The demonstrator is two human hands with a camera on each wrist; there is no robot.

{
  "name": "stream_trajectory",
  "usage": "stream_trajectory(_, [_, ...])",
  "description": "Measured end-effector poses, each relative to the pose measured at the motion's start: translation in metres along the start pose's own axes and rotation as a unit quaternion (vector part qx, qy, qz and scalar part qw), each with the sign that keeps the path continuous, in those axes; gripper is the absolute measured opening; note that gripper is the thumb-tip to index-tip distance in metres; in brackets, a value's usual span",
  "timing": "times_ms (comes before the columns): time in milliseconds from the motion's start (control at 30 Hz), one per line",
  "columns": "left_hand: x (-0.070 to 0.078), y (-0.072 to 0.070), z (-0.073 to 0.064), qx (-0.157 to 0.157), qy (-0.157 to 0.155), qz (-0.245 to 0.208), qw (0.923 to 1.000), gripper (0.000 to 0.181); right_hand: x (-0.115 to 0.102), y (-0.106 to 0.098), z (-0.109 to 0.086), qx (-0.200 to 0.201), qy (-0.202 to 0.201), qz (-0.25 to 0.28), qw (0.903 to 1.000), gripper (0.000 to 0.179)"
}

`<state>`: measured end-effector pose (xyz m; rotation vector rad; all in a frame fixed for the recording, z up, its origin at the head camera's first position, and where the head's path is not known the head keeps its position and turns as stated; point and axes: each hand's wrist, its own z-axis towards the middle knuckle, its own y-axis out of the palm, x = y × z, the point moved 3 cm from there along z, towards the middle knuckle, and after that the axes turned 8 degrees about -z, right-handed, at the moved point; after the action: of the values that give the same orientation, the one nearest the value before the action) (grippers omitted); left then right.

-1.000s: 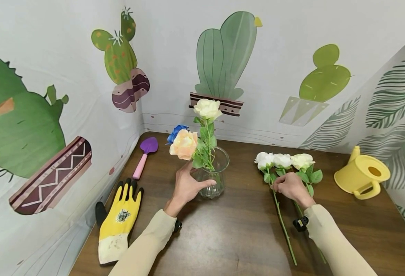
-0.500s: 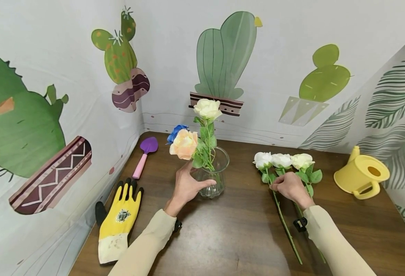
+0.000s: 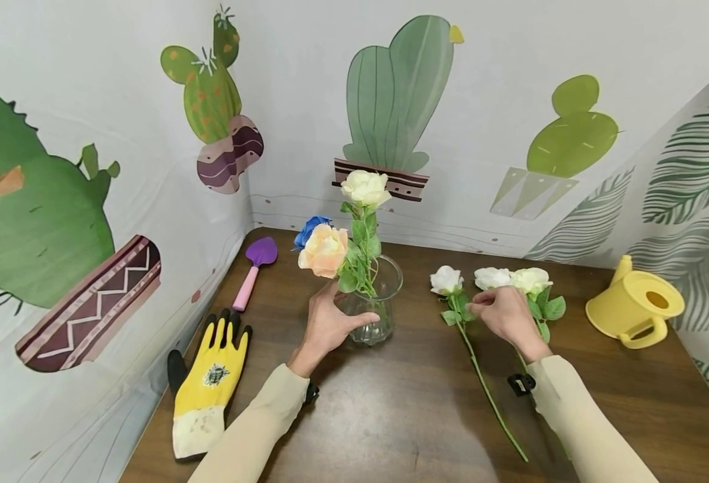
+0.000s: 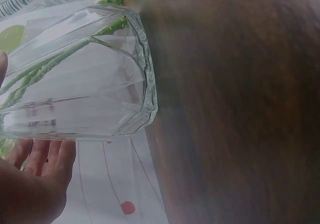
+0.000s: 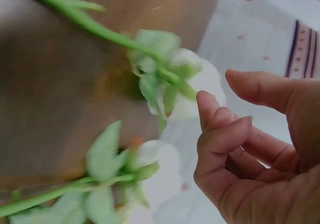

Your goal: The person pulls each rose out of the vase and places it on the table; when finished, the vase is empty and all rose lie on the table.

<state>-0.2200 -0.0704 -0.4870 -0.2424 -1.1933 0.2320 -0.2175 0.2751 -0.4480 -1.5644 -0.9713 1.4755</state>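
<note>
My left hand [image 3: 329, 323] grips the clear glass vase [image 3: 382, 327], thumb at the front and fingers behind. In the vase stand a cream rose [image 3: 365, 188], a peach rose [image 3: 324, 251] and a blue rose [image 3: 310, 233]. A loose white rose [image 3: 447, 280] with a long green stem [image 3: 487, 386] lies on the table, right of the vase. Beside its leaves is my right hand [image 3: 504, 318], thumb and index finger apart, the other fingers loosely bent around nothing. Another white rose [image 3: 491, 277] and a second cream rose [image 3: 531, 280] lie behind that hand, their stems partly hidden.
A yellow watering can [image 3: 632, 305] stands at the right. On the left lie a purple trowel [image 3: 261, 253] with a pink handle and a yellow-black work glove [image 3: 212, 376]. A cactus-printed cloth [image 3: 481, 134] backs the brown table [image 3: 378, 416].
My right hand has slid the nearest white rose left, away from the other two, and let go of it. The left hand keeps its place on the vase.
</note>
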Motion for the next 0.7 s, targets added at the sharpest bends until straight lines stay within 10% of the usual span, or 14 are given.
stream_trajectory(700, [0.0, -0.001, 0.0, -0.008, -0.018, 0.006, 0.9998, 0.095, -0.131, -0.027, 0.007, 0.113, -0.132, 0.106, 0.9791, 0.02])
